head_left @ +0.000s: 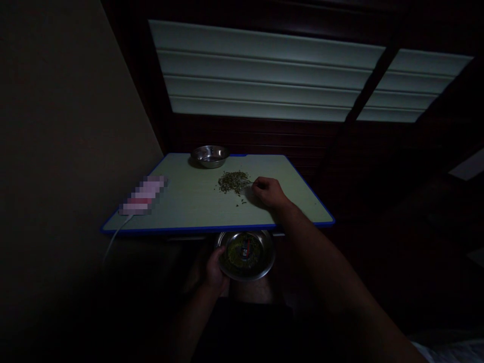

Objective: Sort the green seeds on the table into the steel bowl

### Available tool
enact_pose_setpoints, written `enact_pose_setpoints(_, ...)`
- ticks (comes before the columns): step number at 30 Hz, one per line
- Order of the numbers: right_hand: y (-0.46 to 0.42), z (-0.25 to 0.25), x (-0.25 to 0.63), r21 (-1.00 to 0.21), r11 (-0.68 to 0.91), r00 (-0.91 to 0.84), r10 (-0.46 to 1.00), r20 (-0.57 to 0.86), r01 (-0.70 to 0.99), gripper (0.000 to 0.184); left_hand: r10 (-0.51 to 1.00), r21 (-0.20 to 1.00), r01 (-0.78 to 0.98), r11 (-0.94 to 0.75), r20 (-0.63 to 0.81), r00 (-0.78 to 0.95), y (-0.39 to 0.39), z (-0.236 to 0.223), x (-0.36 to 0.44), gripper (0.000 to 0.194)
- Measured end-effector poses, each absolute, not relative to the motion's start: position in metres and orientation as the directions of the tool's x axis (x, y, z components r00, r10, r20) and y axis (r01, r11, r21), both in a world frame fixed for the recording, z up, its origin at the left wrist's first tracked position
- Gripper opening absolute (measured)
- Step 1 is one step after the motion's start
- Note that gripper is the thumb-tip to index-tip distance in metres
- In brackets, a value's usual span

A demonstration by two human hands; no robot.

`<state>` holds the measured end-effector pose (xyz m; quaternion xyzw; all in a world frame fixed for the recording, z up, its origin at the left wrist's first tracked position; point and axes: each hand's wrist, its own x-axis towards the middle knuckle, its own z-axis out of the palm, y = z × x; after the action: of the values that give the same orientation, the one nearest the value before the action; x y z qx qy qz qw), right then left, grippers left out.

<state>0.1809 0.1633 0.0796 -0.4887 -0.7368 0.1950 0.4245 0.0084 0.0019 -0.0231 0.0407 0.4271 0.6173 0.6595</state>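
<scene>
A loose pile of small dark green bits point(233, 181), perhaps seeds or dried herb, lies on the pale table top point(181, 201). At the pile's right edge my right hand point(269, 191) is closed, its fingers pinched together. Something thin and pale may show at its fingertips, too dim to name. Below the table's front edge, my left hand point(216, 267) grips the left rim of a shallow metal bowl point(260, 272), held over my lap. Inside it lie greenish bits and a small dark item with red and white markings point(246, 248).
Another metal bowl point(210, 157) stands at the table's back left. A pinkish, blurred-out phone-like object point(143, 195) with a white cable point(113, 237) lies at the left edge. The table has a blue rim. Behind it is a dark-framed slatted panel point(260, 75); a wall rises at left.
</scene>
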Motion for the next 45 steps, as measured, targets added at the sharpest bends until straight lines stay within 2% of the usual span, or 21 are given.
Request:
enact_pose_setpoints(8, 0.1627, 0.0803, 0.1798, -0.726, 0.427, -0.171, 0.899, 0.402, 0.539, 0.015, 0.821, 0.538, -0.804, 0.252, -0.559, -0.117, 0.0019, -0.0225, 0.009, 0.017)
enact_pose_setpoints(18, 0.1627, 0.0801, 0.1795, -0.725, 0.441, -0.199, 0.895, 0.399, 0.529, 0.017, 0.851, 0.554, -0.797, 0.239, -0.515, -0.103, 0.0029, -0.0299, 0.0061, 0.021)
enact_pose_setpoints(33, 0.1642, 0.0784, 0.179, -0.815, 0.409, -0.236, 0.911, 0.338, 0.41, 0.014, 0.852, 0.562, -0.792, 0.238, -0.512, -0.107, 0.0026, -0.0244, 0.0085, 0.018)
enact_pose_setpoints(39, 0.1647, 0.0783, 0.1788, -0.827, 0.419, -0.221, 0.907, 0.36, 0.375, 0.014, 0.845, 0.557, -0.794, 0.245, -0.525, -0.108, 0.0025, -0.0238, 0.0078, 0.017)
enact_pose_setpoints(45, 0.1644, 0.0764, 0.179, -0.862, 0.374, -0.283, 0.916, 0.285, 0.342, 0.013, 0.857, 0.573, -0.786, 0.232, -0.503, -0.114, 0.0043, -0.0322, 0.0062, 0.021)
